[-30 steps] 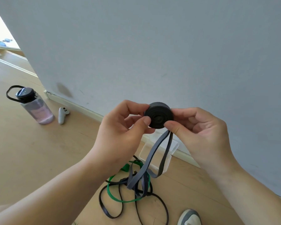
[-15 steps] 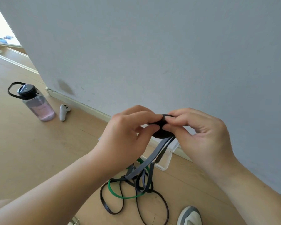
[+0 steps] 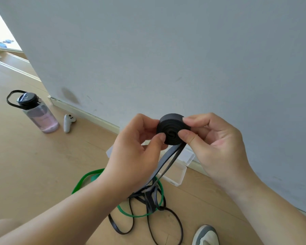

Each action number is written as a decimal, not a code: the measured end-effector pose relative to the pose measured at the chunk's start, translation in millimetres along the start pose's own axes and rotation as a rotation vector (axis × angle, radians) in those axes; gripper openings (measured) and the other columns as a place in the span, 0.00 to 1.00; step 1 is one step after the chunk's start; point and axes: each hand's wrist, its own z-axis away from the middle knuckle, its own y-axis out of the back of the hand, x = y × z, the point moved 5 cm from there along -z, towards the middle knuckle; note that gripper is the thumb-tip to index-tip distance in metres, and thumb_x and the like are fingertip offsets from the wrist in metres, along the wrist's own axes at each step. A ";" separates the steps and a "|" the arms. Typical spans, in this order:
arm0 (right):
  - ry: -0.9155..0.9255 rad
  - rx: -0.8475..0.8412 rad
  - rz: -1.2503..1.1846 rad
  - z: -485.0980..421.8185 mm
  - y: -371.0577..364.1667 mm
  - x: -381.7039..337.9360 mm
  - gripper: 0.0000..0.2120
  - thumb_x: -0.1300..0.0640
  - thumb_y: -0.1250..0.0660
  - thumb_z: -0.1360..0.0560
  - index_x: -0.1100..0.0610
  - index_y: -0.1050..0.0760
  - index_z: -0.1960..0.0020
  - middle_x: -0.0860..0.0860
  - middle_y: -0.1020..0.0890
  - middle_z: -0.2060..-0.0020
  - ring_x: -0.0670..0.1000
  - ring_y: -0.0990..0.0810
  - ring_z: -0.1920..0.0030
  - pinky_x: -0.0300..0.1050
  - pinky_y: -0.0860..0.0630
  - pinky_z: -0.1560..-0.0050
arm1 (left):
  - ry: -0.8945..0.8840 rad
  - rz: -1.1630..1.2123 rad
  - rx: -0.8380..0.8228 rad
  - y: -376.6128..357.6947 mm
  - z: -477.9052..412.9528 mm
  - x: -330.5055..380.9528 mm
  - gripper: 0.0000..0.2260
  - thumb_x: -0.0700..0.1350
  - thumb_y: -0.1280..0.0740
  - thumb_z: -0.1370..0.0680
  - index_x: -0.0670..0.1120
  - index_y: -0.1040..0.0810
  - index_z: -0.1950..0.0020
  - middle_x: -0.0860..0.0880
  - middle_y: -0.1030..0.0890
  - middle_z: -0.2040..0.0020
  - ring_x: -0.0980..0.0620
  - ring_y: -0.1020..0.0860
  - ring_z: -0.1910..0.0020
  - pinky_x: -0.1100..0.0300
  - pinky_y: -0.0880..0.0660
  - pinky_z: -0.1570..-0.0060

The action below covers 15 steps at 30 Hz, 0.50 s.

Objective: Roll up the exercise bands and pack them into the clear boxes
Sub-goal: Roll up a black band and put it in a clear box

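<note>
A black-lidded water bottle stands far left beside a white controller; a shoe lies near right.

- Black rubber band roll: matt, smooth; dull sheen on the hanging tail.
- Green rubber band loop: smooth, slightly glossy.
- Clear plastic box: see-through, glossy.
- Pale wood-look floor: smooth, satin.
- Grey painted wall: matt, scuffed low down.
- Clear plastic water bottle: glossy, with a black plastic lid.

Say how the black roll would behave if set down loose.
Probably uncoils: left hand and right hand pinch the roll shut. Its tail hangs limp, so likely floppy. Round, so on edge it may roll.
</note>
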 end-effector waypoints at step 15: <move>0.131 0.000 0.189 -1.2 -1.0 -8.3 0.14 0.69 0.23 0.29 0.52 0.14 0.51 0.45 0.11 0.55 0.47 0.12 0.52 0.44 0.16 0.46 | -0.321 -0.259 -0.134 5.7 -7.5 20.9 0.14 0.32 0.29 0.22 0.49 0.16 0.43 0.55 0.15 0.50 0.54 0.16 0.49 0.60 0.18 0.52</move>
